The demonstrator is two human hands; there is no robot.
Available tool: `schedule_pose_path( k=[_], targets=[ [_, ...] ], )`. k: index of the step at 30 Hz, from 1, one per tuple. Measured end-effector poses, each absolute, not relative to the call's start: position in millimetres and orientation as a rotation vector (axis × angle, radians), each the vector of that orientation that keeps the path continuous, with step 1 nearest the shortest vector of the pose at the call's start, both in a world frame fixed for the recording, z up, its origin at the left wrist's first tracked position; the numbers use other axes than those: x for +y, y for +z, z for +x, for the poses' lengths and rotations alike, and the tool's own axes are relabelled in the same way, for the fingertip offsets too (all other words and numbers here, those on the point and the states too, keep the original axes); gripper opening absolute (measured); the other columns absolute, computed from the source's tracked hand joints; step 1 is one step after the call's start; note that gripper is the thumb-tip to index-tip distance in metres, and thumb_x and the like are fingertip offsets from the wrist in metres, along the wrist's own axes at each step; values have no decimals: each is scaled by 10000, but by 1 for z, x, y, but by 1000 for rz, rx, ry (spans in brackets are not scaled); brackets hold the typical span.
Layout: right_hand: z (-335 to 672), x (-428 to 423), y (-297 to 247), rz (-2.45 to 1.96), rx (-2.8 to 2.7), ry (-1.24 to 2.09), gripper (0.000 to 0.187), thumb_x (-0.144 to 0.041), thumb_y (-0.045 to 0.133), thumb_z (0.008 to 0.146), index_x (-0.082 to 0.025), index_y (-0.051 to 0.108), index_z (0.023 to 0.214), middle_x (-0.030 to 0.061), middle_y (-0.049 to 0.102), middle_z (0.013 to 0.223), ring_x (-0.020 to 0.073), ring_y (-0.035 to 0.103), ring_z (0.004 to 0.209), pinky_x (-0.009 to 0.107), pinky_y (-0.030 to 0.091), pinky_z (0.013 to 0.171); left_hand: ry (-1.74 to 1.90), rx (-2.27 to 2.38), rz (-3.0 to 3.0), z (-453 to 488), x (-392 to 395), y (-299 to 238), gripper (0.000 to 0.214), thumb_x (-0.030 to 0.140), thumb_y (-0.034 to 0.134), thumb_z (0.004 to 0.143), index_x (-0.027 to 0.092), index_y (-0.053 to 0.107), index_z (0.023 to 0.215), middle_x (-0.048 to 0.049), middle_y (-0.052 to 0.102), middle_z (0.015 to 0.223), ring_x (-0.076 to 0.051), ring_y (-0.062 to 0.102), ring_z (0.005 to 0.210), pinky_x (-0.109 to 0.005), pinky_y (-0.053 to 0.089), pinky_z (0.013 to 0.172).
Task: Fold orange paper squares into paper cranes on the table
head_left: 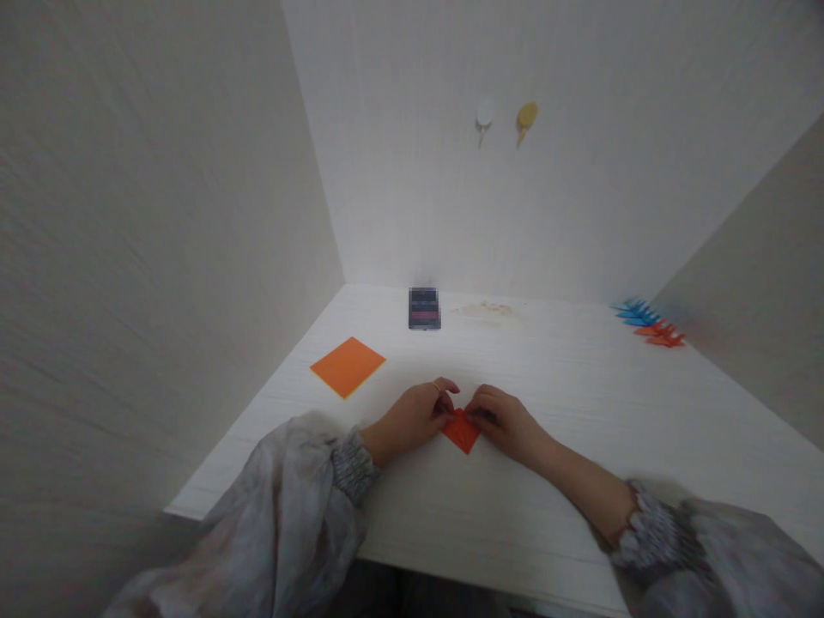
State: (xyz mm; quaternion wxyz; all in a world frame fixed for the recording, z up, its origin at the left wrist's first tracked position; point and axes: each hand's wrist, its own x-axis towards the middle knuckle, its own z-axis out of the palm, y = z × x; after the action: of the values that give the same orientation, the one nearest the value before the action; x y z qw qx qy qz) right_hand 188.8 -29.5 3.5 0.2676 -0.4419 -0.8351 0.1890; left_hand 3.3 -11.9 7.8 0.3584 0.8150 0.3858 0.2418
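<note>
A small folded orange paper [462, 431] lies on the white table [579, 403] in front of me. My left hand [415, 417] presses its curled fingers onto the paper's left edge; a ring shows on one finger. My right hand [505, 421] pinches the paper's right upper edge with bent fingers. Both hands meet over the paper, hiding its top part.
A flat stack of orange square sheets [348, 366] lies to the left. A dark phone [424, 308] rests near the back wall. Folded blue pieces [636, 312] and orange pieces [663, 335] sit at the far right. Two wall hooks [505, 118] hang above.
</note>
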Motion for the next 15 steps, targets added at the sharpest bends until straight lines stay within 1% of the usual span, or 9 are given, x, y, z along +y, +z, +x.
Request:
schedule_pose_path(
  k=[5, 9, 11, 15],
  targets=[
    [196, -28, 5, -1068, -2333, 554, 171, -80, 450, 764, -180, 587, 791, 36, 535, 785, 137, 524, 722, 260, 437, 649, 594, 964, 2311, 1, -16, 12, 330, 88, 452, 720, 178, 467, 1036, -18, 589, 829, -127, 541, 762, -252, 430, 715],
    [199, -29, 7, -1030, -2424, 505, 164, -111, 443, 785, -166, 591, 827, 49, 543, 805, 135, 527, 727, 253, 443, 658, 558, 917, 2468, 1, -18, 14, 293, 94, 438, 744, 163, 470, 1027, -28, 586, 830, -132, 532, 784, -253, 425, 730],
    [198, -28, 8, -1016, -2497, 424, 150, -140, 460, 786, -156, 600, 836, 60, 556, 806, 142, 525, 726, 258, 443, 659, 548, 894, 2534, 1, -18, 15, 270, 103, 432, 757, 156, 473, 1018, -29, 581, 826, -132, 530, 782, -247, 426, 727],
    [197, -28, 7, -1003, -2646, 155, 167, -187, 457, 806, -146, 619, 818, 77, 573, 777, 170, 518, 731, 293, 433, 664, 502, 884, 2636, 0, -18, 15, 259, 148, 427, 790, 166, 461, 1046, -28, 574, 839, -133, 535, 773, -245, 431, 716]
  ],
)
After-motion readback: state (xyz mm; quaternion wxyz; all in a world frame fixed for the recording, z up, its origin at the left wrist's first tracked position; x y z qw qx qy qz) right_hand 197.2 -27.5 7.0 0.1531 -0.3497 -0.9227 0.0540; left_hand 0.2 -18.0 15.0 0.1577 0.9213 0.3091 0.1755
